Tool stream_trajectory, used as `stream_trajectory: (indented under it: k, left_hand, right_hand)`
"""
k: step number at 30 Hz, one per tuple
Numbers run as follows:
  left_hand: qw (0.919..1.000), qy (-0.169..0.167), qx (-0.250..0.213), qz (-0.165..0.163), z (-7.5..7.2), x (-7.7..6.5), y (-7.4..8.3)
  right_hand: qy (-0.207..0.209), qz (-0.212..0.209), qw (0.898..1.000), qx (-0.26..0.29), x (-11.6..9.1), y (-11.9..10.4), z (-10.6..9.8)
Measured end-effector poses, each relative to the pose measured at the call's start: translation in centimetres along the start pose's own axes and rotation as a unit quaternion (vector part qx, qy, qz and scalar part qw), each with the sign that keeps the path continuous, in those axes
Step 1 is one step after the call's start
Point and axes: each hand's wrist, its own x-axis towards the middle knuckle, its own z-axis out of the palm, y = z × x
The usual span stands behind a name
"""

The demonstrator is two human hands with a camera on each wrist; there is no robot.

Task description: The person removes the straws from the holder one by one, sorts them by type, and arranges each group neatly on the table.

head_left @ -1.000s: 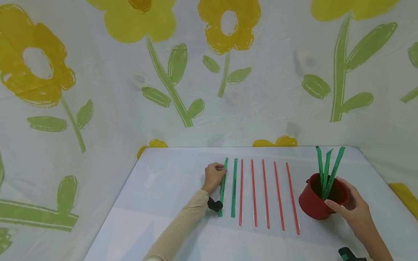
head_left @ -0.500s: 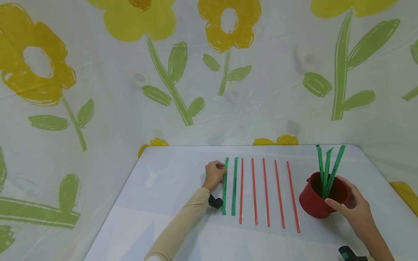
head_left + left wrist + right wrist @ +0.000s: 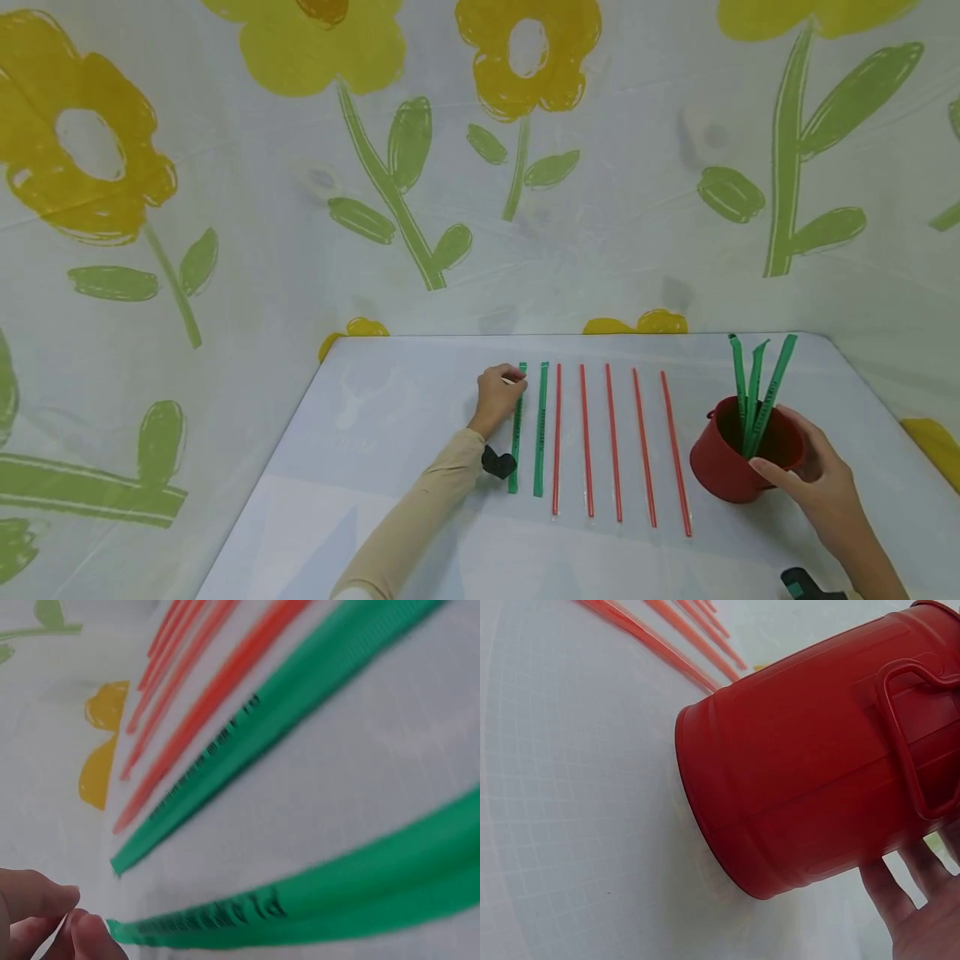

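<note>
My left hand (image 3: 498, 398) is at the far end of the leftmost green wrapped straw (image 3: 517, 442), which lies on the table. In the left wrist view, the fingertips (image 3: 94, 937) are right beside the straw's tip, with no fingers wrapped round it. A second green wrapped straw (image 3: 541, 433) lies parallel, just to the right. My right hand (image 3: 821, 479) grips a small red metal bucket (image 3: 723, 467) at its right side, thumb at the near rim and fingers behind. The bucket tilts slightly and holds 3 upright green wrapped straws (image 3: 765, 400).
Several red straws (image 3: 612, 442) in clear wrappers lie in a row between the green straws and the bucket. The white table (image 3: 360, 467) ends at a back edge against a flower-printed curtain (image 3: 600, 250). A folded wire handle (image 3: 904, 750) hangs on the bucket's side.
The leftmost green straw's near end swung slightly right, then settled almost parallel to its neighbour. My left hand let go of it and shifted slightly forward. The right hand and bucket stayed put.
</note>
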Motion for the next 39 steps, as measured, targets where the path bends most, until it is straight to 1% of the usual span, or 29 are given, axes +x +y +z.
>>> stream_trajectory:
  k: [2,4,12,18,21,23,27,33,39]
  left_hand:
    - [0.9999,-0.006,-0.009,0.009,0.1,0.0,0.4]
    - [0.9995,-0.016,-0.024,0.01,0.2,0.0,0.9]
    - [0.9946,-0.043,-0.095,-0.008,1.0,-0.2,2.4]
    - [0.9894,-0.04,-0.139,-0.003,1.2,-0.5,3.3]
    - [0.9871,-0.042,-0.155,0.001,1.3,-0.6,4.0]
    - [0.9854,-0.047,-0.164,0.003,1.5,-0.7,4.4]
    - [0.9817,-0.057,-0.181,0.01,2.4,-0.8,5.5]
    - [0.9748,-0.081,-0.206,0.023,4.0,-1.5,7.7]
    - [0.9688,-0.093,-0.227,0.032,5.5,-2.1,9.5]
  right_hand:
    - [0.002,-0.003,1.0,-0.002,0.0,0.0,0.0]
    - [0.003,-0.004,1.0,-0.004,0.0,0.0,-0.1]
    - [-0.001,0.004,1.0,0.003,-0.1,0.0,-0.1]
    - [0.0,-0.02,1.0,0.009,0.3,-0.4,0.2]
    - [-0.002,-0.025,1.0,0.005,0.5,-0.6,0.2]
    - [-0.004,-0.02,1.0,0.001,0.6,-0.7,0.3]
    - [-0.005,-0.013,1.0,0.003,0.4,-0.8,0.3]
    - [0.0,-0.012,1.0,0.008,-0.1,-0.5,-0.2]
    - [0.008,0.009,1.0,0.012,-0.3,-0.3,0.0]
